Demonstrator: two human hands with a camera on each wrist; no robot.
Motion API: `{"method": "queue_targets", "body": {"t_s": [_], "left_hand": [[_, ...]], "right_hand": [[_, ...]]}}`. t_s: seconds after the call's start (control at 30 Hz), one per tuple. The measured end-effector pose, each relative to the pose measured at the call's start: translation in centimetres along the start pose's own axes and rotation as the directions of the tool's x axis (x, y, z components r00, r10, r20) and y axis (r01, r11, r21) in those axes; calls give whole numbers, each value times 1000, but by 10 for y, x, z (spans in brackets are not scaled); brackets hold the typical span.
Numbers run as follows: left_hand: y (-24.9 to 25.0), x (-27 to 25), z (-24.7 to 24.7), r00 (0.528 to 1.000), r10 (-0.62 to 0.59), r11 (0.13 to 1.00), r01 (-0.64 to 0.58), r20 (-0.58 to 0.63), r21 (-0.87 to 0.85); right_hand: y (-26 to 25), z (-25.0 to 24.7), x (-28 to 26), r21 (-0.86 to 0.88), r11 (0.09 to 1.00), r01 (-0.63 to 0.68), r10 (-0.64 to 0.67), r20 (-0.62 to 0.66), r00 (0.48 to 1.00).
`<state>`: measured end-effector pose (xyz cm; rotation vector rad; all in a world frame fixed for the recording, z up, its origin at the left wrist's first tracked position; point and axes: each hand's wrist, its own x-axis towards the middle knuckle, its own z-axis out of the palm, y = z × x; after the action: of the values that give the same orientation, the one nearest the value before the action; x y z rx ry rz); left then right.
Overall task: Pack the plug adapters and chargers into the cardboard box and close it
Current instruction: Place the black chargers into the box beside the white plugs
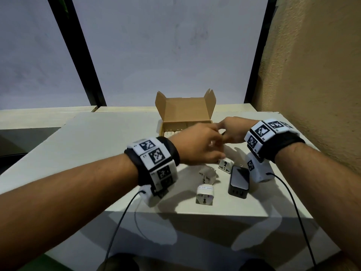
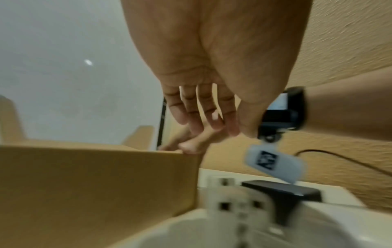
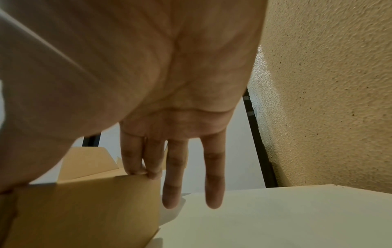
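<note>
The open cardboard box (image 1: 186, 112) stands at the back of the table, lid up. My right hand (image 1: 232, 132) pinches the rim at its near right corner. In the right wrist view the index and middle fingertips (image 3: 140, 169) sit on the box (image 3: 84, 209) edge, and the other two fingers hang beside it. My left hand (image 1: 199, 147) hovers next to it with relaxed fingers (image 2: 197, 107), holding nothing. Below the hands lie white plug adapters (image 1: 225, 166) (image 1: 208, 175) (image 1: 205, 194) and a black charger (image 1: 239, 181). What is inside the box is mostly hidden.
The white table (image 1: 97, 149) ends close to me at a front edge (image 1: 195, 214). A rough beige wall (image 1: 316, 85) runs along the right side. Black cables (image 1: 121, 218) trail from both wrist units. A lower surface (image 1: 29, 116) lies to the left.
</note>
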<state>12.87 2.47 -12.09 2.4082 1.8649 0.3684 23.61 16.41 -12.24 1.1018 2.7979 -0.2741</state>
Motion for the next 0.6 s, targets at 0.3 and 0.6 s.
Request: {"method": "queue_targets", "body": {"t_s": [0.3,0.6], "left_hand": [[39,17,39,956,59,961,-132,287,241],[35,25,44,960,63,963,-131,274,236]], "right_hand": [[-2,1,0,-48,999,-21,22,14,1000],[-1,3,6,-59,998,-17,18,13,1000]]}}
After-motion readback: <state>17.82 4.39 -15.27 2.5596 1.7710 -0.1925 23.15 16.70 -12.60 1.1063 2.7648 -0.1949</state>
